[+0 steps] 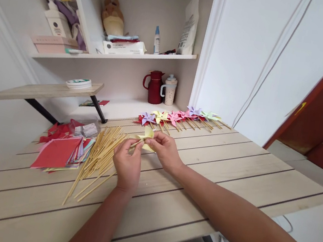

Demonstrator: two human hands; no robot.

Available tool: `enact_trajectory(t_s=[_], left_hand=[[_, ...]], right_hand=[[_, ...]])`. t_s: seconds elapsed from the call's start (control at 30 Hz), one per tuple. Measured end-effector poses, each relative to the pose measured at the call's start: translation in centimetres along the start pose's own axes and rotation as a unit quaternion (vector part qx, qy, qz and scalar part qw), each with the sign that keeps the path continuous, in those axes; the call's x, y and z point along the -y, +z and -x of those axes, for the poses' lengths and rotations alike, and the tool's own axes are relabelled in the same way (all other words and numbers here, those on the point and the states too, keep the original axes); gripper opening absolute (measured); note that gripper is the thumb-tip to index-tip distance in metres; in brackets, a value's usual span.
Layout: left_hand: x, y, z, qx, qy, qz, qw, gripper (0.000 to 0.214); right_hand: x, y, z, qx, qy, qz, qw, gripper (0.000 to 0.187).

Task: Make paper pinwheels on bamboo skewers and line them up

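A pale yellow paper pinwheel (148,132) is between my two hands above the table's middle. My right hand (165,149) pinches its paper blades with thumb and fingers closed. My left hand (128,160) is closed on what looks like the pinwheel's thin stick, close behind the paper; most of the stick is hidden by the fingers. Just left of my left hand lies a loose pile of thin wooden sticks (98,156). Beyond my hands, several finished pinwheels (173,117) in purple, yellow, pink and green lie in a row on their sticks.
Coloured paper sheets (54,152) are stacked at the left, with a clear plastic bag (87,129) behind them. A small raised shelf (45,91) on black legs stands at the back left. Against the back are a red jug (154,89) and a lidded cup (169,91).
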State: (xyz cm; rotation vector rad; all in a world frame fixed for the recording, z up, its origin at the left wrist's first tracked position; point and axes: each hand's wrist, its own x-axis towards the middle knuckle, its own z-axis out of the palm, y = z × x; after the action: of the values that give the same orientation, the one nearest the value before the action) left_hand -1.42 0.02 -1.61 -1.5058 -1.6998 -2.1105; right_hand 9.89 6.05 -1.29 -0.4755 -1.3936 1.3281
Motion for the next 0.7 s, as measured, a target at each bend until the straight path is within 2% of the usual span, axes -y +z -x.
enact_trajectory(t_s=[0.1,0.37,0.7], left_hand=[[0.0,-0.1,-0.1,-0.024,0.055,-0.023,0.998,0.004],[1.0,0.5,0.0,-0.037,0.117,-0.045,0.991,0.004],[1.1,0.5,-0.2,-0.027,0.063,-0.029,0.997,0.003]], right_hand=[[-0.1,0.1,0.0,0.003,-0.006,0.0,1.0,0.023],[-0.3,0.3,0.0,-0.019,-0.033,0.023,0.999,0.022],[0.1,0.3,-0.2,-0.014,0.016,-0.032,0.999,0.028]])
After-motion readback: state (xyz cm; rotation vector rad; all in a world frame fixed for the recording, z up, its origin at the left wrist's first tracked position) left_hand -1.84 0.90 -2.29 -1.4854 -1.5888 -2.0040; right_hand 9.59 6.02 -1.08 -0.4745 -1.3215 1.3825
